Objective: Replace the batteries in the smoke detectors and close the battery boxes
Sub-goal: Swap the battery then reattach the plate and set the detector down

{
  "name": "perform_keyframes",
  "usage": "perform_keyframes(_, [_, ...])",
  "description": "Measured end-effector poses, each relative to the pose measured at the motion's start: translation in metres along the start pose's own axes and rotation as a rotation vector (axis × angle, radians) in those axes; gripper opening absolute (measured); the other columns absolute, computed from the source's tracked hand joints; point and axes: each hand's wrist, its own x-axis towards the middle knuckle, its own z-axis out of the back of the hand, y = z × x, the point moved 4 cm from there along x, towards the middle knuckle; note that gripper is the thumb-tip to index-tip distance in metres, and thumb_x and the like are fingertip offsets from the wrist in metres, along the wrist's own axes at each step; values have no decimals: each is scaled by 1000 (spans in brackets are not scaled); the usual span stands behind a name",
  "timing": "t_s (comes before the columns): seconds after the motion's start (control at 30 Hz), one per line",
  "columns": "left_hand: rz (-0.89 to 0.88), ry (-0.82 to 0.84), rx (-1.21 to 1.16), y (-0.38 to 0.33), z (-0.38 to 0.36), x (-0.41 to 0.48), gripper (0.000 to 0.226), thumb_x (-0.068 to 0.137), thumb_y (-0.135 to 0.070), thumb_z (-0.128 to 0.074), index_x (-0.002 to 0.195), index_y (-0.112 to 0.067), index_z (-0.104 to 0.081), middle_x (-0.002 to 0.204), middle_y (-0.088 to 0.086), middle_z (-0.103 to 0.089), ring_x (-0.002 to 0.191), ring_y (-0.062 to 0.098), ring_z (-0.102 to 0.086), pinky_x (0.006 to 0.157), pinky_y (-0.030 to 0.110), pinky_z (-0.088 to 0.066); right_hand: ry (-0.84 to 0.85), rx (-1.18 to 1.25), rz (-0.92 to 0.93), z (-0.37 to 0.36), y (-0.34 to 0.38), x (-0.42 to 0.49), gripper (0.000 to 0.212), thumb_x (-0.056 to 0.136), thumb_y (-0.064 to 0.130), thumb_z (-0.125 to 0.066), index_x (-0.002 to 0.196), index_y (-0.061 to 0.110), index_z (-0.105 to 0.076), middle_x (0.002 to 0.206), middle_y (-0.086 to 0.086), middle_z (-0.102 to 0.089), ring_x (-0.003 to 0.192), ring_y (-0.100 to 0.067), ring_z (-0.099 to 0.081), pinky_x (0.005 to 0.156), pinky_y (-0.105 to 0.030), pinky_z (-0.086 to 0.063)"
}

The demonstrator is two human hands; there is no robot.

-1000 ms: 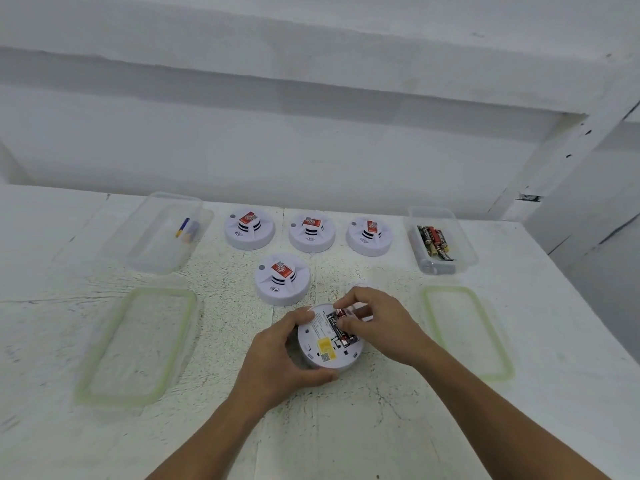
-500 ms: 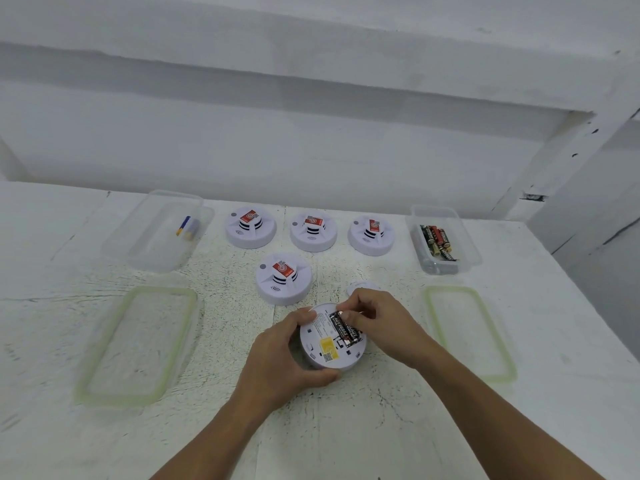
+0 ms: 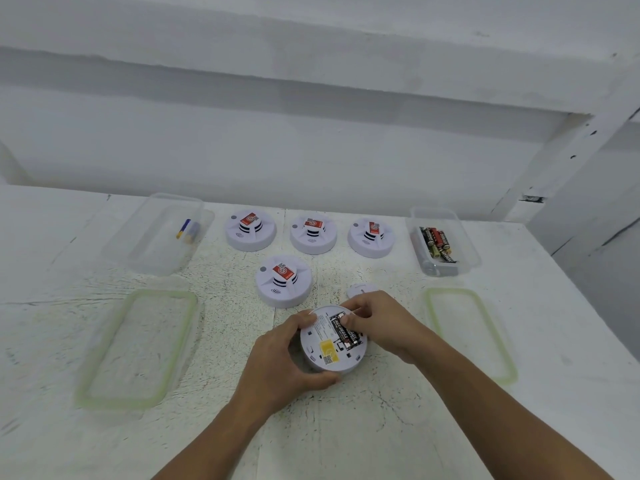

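A white smoke detector (image 3: 325, 351) lies upside down on the table with its battery bay open and black batteries (image 3: 343, 332) inside. My left hand (image 3: 280, 355) grips its left rim. My right hand (image 3: 381, 323) has curled fingers at the bay, thumb and fingertips pressing on the far end of a battery. A small white cover (image 3: 360, 289) lies just beyond my right hand. One detector (image 3: 283, 280) sits face up behind. Three more stand in a row: left detector (image 3: 250, 231), middle detector (image 3: 313, 233), right detector (image 3: 371, 236).
A clear box (image 3: 464, 251) at the right holds several black batteries (image 3: 437, 243). Another clear box (image 3: 152, 244) at the left holds a few blue-yellow batteries (image 3: 187, 231). Two green-rimmed lids, the left lid (image 3: 104, 386) and the right lid (image 3: 505, 372), lie flat. A white wall runs behind.
My right hand's fingers have shifted slightly over the battery bay, and more of the batteries shows. My left hand keeps its grip on the detector.
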Motion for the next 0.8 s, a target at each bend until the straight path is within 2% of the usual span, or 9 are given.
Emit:
perform_keyframes(0.13, [-4, 1, -6, 0, 1, 0, 83, 43, -47, -92, 112, -48, -46, 107, -33, -55, 96, -12, -56, 80, 3, -44, -71, 7, -1, -2, -3, 0, 8, 88, 18, -65, 94, 15, -70, 86, -7, -72, 83, -21, -69, 82, -42, -56])
perform_keyframes(0.27, [-6, 6, -17, 1, 0, 0, 82, 42, -50, -91, 111, -49, -46, 106, -31, -57, 99, -9, -56, 80, 5, -46, -100, -28, 5, -3, -3, 1, 7, 87, 19, -66, 92, 16, -70, 85, -5, -73, 81, -19, -70, 81, -42, -56])
perform_keyframes(0.37, [-7, 0, -29, 0, 0, 1, 80, 40, -55, -88, 109, -51, -47, 104, -29, -59, 98, -8, -57, 79, 7, -48, -137, -154, 54, -3, 1, -3, 13, 89, 22, -63, 98, 21, -71, 89, 2, -73, 84, -12, -67, 76, -29, -54])
perform_keyframes(0.43, [-6, -1, -32, -1, 1, 0, 81, 41, -50, -91, 110, -49, -47, 103, -29, -59, 97, -9, -57, 77, 5, -46, -183, -305, 106, -4, 7, -7, 17, 91, 25, -59, 103, 21, -70, 93, 4, -72, 85, -10, -65, 71, -21, -49])
perform_keyframes(0.53, [-10, -2, -35, -2, 1, 0, 82, 42, -43, -94, 110, -49, -47, 102, -29, -59, 96, -11, -57, 76, 3, -45, -259, -454, 168, -1, 13, -10, 18, 87, 30, -62, 100, 20, -69, 90, 2, -71, 82, -11, -64, 71, -24, -50])
perform_keyframes(0.6, [-13, 1, -36, -2, 1, 0, 82, 43, -42, -94, 110, -48, -47, 104, -29, -59, 98, -11, -56, 77, 3, -44, -302, -431, 172, 7, 11, -9, 19, 83, 36, -67, 95, 21, -68, 86, 6, -69, 80, -8, -62, 69, -22, -46])
perform_keyframes(0.67, [-10, 9, -42, -1, 1, -1, 81, 44, -41, -94, 112, -42, -50, 107, -28, -58, 101, -11, -54, 77, 2, -43, -368, -412, 210, 18, 7, -5, 20, 85, 38, -65, 91, 19, -68, 87, 6, -67, 79, -7, -59, 71, -22, -43])
perform_keyframes(0.73, [-8, 18, -40, 0, 0, 0, 82, 45, -44, -93, 115, -39, -51, 111, -27, -58, 104, -10, -53, 79, 3, -44, -450, -477, 230, 28, 2, 0, 21, 89, 35, -60, 91, 16, -67, 93, 2, -64, 86, -12, -56, 74, -24, -39])
perform_keyframes(0.8, [-9, 22, -47, -1, 0, -1, 82, 45, -45, -92, 115, -41, -49, 113, -27, -57, 106, -10, -52, 81, 4, -44, -456, -542, 203, 31, -4, 4, 22, 88, 36, -60, 91, 14, -66, 93, 2, -61, 90, -15, -54, 74, -26, -35])
